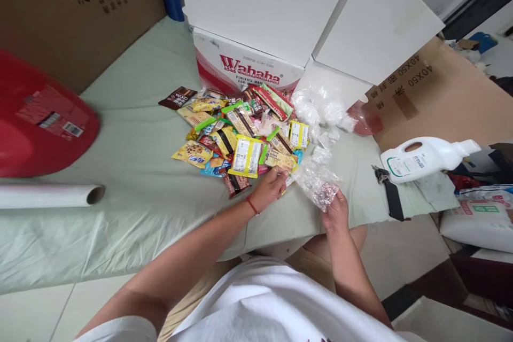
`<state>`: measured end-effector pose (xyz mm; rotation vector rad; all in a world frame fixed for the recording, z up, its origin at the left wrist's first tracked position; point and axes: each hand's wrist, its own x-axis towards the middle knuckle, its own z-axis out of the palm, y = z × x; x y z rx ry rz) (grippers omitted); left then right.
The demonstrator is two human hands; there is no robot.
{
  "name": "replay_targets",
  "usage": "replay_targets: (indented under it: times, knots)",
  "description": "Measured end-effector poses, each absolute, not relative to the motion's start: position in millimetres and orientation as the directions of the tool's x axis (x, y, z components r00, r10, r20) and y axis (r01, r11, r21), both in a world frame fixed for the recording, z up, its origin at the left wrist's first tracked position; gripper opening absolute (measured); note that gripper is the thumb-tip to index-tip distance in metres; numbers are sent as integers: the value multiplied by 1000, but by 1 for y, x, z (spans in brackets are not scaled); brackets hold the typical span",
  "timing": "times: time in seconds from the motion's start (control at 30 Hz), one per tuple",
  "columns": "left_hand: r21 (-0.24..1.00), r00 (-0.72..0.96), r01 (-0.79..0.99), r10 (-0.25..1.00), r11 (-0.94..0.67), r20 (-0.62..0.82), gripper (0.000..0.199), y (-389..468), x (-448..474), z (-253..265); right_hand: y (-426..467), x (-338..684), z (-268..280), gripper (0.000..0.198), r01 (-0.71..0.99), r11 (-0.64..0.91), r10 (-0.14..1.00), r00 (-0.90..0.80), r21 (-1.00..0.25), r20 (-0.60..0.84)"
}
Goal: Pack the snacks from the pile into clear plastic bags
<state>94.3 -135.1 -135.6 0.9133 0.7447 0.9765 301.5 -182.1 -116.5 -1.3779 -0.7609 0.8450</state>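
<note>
Wrapped snack packets (245, 156) in many colours lie in a loose heap on the pale green cloth. At the heap's lower right edge is my left hand (270, 189), a red cord round its wrist. Its fingers are closed on a small snack packet, mostly hidden, with white and yellow bits showing. My right hand (335, 211) grips the edge of a crumpled clear plastic bag (315, 181). The bag stretches from that hand toward the heap and the left fingertips. Beyond it sit more bunched clear plastic bags (320, 107).
A white Wahaha carton (248, 67) stands behind the heap. A red container (44, 117) and a white roll (44, 196) are at left. On the right lie a white jug (425, 159) and a black phone-like object (393, 199). A brown carton (436, 91) stands behind them.
</note>
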Motion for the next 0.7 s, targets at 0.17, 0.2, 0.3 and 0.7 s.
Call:
replay_targets:
  times: [0.17,0.2,0.3,0.7]
  knots:
    - [903,533,-247,828,352,-177,65,-138,93,-136,-193,296,-112,24,298,71,824,520,-952,224]
    - [925,544,-226,827,306,-141,64,-141,94,-135,-195,294,-109,20,427,91,835,459,-900,302]
    - [976,435,-200,900,85,11,61,-152,100,-131,-198,282,-104,8,693,167,870,231,-702,435]
    - [807,148,-529,965,261,-215,28,-136,93,-128,-196,279,-117,38,28,-108,831,551,-994,-75]
